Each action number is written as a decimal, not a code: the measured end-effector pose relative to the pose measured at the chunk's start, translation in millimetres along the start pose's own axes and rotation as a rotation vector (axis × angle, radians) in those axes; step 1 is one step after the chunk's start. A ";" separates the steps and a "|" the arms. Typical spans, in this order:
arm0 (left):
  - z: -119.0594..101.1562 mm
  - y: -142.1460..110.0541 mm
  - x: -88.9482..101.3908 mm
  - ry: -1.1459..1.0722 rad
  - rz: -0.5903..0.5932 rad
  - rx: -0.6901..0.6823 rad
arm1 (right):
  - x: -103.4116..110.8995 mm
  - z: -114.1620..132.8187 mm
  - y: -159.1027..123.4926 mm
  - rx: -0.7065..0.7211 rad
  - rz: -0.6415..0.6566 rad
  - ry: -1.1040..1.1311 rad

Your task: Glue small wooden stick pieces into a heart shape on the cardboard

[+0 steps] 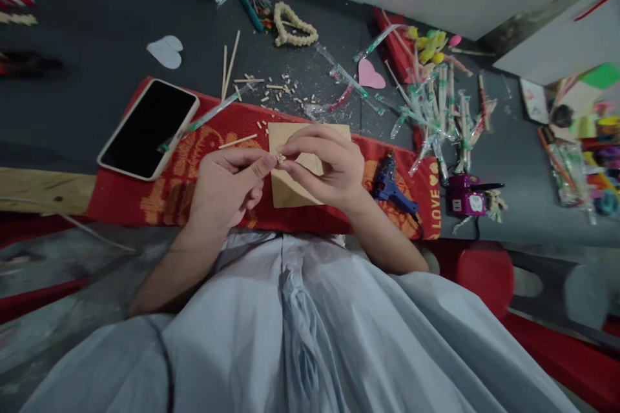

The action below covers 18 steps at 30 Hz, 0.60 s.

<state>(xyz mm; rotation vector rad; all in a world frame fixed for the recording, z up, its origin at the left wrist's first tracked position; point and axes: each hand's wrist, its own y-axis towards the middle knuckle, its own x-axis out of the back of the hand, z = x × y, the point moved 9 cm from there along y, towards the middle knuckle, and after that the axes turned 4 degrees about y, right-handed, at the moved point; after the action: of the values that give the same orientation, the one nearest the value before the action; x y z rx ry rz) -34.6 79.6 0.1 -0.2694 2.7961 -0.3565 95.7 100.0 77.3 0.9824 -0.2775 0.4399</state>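
Between the fingertips of both hands is a small cluster of pale stick pieces [279,159], mostly covered by the fingers. My left hand [230,184] pinches it from the left with thumb and forefinger, its other fingers curled. From the other side my right hand [327,164] grips it with thumb and fingertips. Under the hands lies a square of tan cardboard [283,197] on a red patterned towel [402,164]. Cut stick bits [285,87] and crumbs are scattered just beyond. A blue glue gun [390,184] rests right of my right hand.
A phone [150,129] lies at left on the towel. Farther back are a stick-covered heart frame [293,26], a white paper heart [166,51] and a pink one [371,74]. Wrapped sticks [443,100] are piled at right, near a purple box [465,195].
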 end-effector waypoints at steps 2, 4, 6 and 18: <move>-0.9 -0.6 0.2 0.010 -0.002 -0.014 | -1.6 -2.8 -1.8 -0.030 0.005 0.009; -1.7 -1.8 0.1 0.016 -0.008 -0.021 | -2.3 -5.1 -3.8 -0.058 0.000 0.007; -3.1 -3.6 0.4 0.027 -0.027 -0.029 | -2.4 -5.7 -5.3 -0.074 -0.016 0.010; -10.2 -10.6 -1.7 0.045 -0.080 -0.120 | -3.0 -4.8 -7.3 -0.074 -0.053 -0.038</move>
<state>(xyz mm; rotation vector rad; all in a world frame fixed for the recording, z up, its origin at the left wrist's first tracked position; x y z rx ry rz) -34.7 72.1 12.8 -0.4066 2.8614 -0.2152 96.8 99.9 68.1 0.9241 -0.2996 0.3602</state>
